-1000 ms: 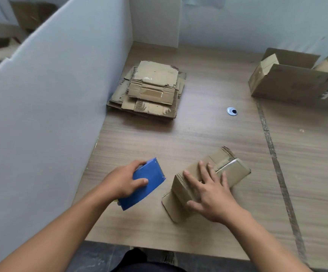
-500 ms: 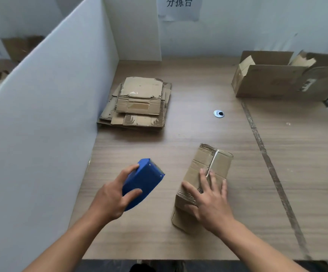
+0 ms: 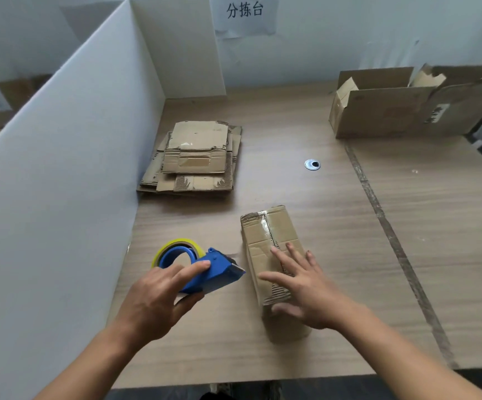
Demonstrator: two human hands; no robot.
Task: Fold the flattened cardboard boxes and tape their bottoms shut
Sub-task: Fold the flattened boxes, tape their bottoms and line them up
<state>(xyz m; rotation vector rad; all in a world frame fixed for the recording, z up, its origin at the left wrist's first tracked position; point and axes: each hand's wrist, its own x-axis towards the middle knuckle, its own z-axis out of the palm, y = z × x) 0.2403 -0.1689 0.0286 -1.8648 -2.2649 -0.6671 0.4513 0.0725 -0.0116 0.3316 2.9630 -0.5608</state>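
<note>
Here your left hand [image 3: 159,298] has its grip around the tape dispenser [image 3: 205,269]; your right hand [image 3: 303,287], fingers spread, presses the folded box [image 3: 271,241] near the surface's [image 3: 407,255] front edge.

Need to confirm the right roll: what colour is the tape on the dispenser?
Yellowish, on a blue tape dispenser held in the left hand; head view.

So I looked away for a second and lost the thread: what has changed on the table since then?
The small box has swung round from slanting to lengthwise under the right hand. The left hand has turned the blue tape dispenser, so its yellowish roll now shows and its nose points at the box. The flattened stack and open carton stayed put.
</note>
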